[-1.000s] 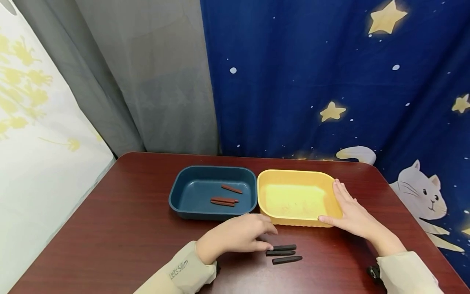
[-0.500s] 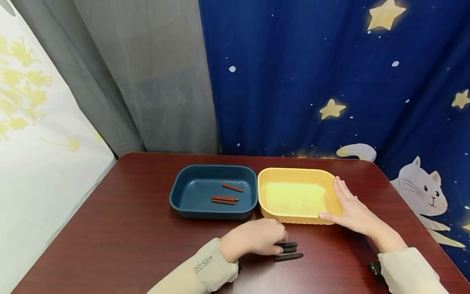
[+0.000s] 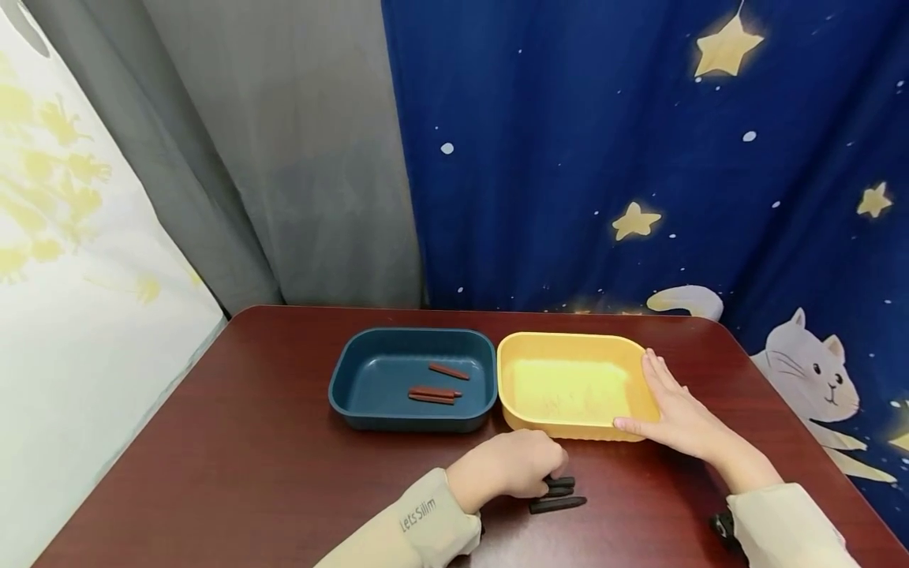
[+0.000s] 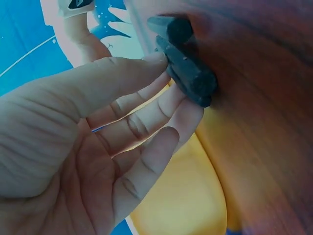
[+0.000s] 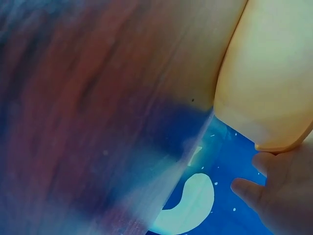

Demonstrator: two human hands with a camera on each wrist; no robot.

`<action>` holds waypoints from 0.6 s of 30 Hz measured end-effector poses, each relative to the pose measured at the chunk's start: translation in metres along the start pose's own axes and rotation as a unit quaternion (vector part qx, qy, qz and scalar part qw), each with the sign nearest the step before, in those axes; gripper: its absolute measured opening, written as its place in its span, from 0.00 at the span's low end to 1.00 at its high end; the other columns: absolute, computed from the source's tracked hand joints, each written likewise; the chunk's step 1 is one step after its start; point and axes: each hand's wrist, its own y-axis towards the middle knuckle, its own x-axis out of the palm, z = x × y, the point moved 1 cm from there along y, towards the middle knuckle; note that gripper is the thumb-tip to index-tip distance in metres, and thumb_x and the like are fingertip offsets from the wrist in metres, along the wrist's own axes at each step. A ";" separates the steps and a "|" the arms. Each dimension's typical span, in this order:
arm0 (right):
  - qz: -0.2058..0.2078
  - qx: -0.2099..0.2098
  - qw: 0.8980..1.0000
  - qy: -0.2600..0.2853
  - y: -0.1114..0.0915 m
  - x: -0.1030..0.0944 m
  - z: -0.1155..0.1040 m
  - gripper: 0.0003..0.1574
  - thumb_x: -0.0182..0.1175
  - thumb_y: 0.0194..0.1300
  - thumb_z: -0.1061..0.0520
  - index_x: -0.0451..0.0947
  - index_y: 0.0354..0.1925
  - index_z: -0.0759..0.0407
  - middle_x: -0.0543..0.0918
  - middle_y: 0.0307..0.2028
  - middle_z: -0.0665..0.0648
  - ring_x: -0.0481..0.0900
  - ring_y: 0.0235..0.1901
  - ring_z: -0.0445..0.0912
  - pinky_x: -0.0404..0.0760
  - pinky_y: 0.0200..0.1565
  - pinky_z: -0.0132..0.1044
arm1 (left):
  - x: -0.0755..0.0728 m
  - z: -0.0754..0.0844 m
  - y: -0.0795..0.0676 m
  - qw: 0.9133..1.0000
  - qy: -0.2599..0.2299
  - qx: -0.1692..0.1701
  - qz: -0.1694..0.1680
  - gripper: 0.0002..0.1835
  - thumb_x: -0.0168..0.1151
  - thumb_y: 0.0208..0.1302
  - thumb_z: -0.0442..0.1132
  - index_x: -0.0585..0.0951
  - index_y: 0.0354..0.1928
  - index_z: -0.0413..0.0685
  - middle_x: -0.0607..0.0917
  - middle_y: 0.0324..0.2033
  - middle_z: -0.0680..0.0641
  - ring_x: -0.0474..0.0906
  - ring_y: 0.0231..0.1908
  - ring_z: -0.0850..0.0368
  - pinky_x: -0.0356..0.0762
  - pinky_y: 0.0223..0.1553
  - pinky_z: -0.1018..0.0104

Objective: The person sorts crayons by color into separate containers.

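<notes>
Three black crayons lie on the table in front of the yellow bin (image 3: 568, 430). My left hand (image 3: 514, 465) reaches down over them from the left. In the left wrist view, its thumb and fingertips pinch two black crayons (image 4: 188, 68) lying side by side. The third black crayon (image 3: 558, 505) lies just nearer to me, apart from the fingers. My right hand (image 3: 678, 414) rests against the right end of the yellow bin, thumb at the front rim and fingers stretched along the side. Nothing is inside that bin.
A dark blue bin (image 3: 348, 412) stands touching the yellow bin's left side. Several reddish-brown crayons (image 3: 435, 393) lie in it. Both bins stand toward the back of the dark red wooden table (image 3: 234, 442), with a grey curtain and a blue starry curtain (image 3: 540, 158) behind.
My left hand has moved right and its fingers have closed round the two black crayons farther from me. The right hand has stayed on the yellow bin.
</notes>
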 end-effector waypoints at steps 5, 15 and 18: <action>0.004 -0.002 1.000 -0.001 0.003 0.002 -0.001 0.76 0.67 0.58 0.34 0.32 0.77 0.71 0.35 0.78 0.71 0.37 0.77 0.69 0.47 0.64 0.78 | 0.001 -0.003 0.001 1.000 -0.002 0.006 0.000 0.12 0.71 0.59 0.35 0.76 0.26 0.55 0.76 0.23 0.59 0.70 0.26 0.67 0.66 0.28 0.78; 0.000 0.003 1.000 0.005 -0.001 0.001 -0.001 0.75 0.67 0.58 0.35 0.31 0.77 0.71 0.35 0.78 0.72 0.36 0.76 0.69 0.47 0.64 0.78 | 0.003 -0.009 0.004 0.999 -0.041 0.024 -0.009 0.08 0.71 0.60 0.35 0.80 0.33 0.56 0.80 0.27 0.60 0.74 0.29 0.71 0.70 0.32 0.81; 0.000 0.004 1.000 0.006 -0.002 0.002 -0.001 0.76 0.67 0.58 0.34 0.31 0.77 0.71 0.36 0.78 0.72 0.36 0.76 0.70 0.47 0.64 0.79 | 0.004 -0.008 0.004 0.999 -0.039 0.026 -0.011 0.09 0.71 0.60 0.35 0.79 0.34 0.56 0.80 0.26 0.61 0.73 0.28 0.71 0.70 0.31 0.80</action>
